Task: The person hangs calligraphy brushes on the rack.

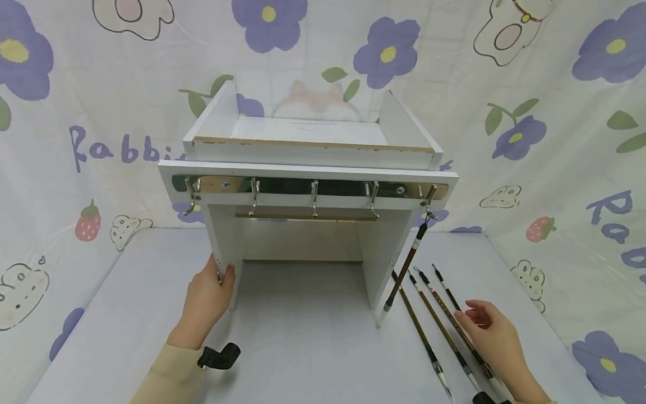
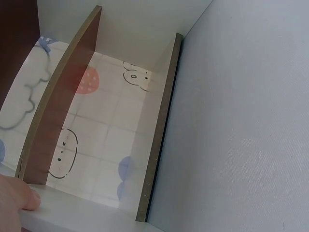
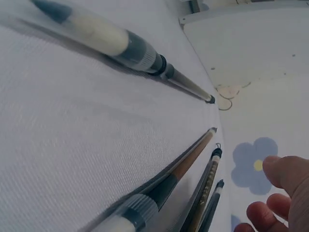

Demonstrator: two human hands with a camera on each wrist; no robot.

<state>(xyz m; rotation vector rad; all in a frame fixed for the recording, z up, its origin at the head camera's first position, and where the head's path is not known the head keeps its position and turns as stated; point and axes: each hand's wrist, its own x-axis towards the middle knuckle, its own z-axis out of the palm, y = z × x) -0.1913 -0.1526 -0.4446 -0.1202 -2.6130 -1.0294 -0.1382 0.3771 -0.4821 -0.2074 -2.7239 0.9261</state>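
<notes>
My left hand (image 1: pixel 204 300) grips the left side panel of a white shelf (image 1: pixel 309 171), thumb on the inner face. In the left wrist view that thumb (image 2: pixel 30 198) lies beside the panel's edge. My right hand (image 1: pixel 492 336) is over the brushes on the right, its fingers loosely bent and holding nothing. Nearest its thumb is the rightmost dark-handled writing brush (image 1: pixel 446 286). Several more brushes, among them a brown-handled brush (image 1: pixel 418 322), lie side by side on the table. Another writing brush (image 1: pixel 411 255) hangs tilted from the rightmost hook (image 1: pixel 430 197) by its loop.
A shiny metal rail (image 1: pixel 287 186) with several hooks runs along the shelf's front edge. Above it is an open-topped section with a raw wooden edge (image 1: pixel 313 145). The white table (image 1: pixel 303 348) meets a cloth backdrop (image 1: pixel 504 168) with flowers and rabbits behind.
</notes>
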